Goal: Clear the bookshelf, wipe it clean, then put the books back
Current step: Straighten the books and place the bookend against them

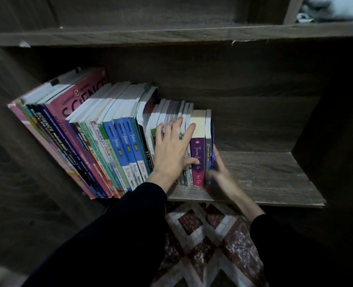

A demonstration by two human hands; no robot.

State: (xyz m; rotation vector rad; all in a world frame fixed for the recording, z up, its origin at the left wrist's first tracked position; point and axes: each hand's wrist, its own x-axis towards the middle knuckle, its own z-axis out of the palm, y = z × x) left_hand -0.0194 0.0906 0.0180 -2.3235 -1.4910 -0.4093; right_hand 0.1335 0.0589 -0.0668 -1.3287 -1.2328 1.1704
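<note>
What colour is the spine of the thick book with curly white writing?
The book's spine is purple, turning pink lower down, in the head view.

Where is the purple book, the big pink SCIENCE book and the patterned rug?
purple book [198, 148]: head view, on its spine.
pink SCIENCE book [78, 98]: head view, on its front cover.
patterned rug [190, 223]: head view, on a dark red diamond.

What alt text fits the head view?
A person's left hand presses flat, fingers spread, on a row of books standing on a dark wooden shelf, while the blurred right hand touches the last book at the row's right end. A patterned rug lies below.
</note>
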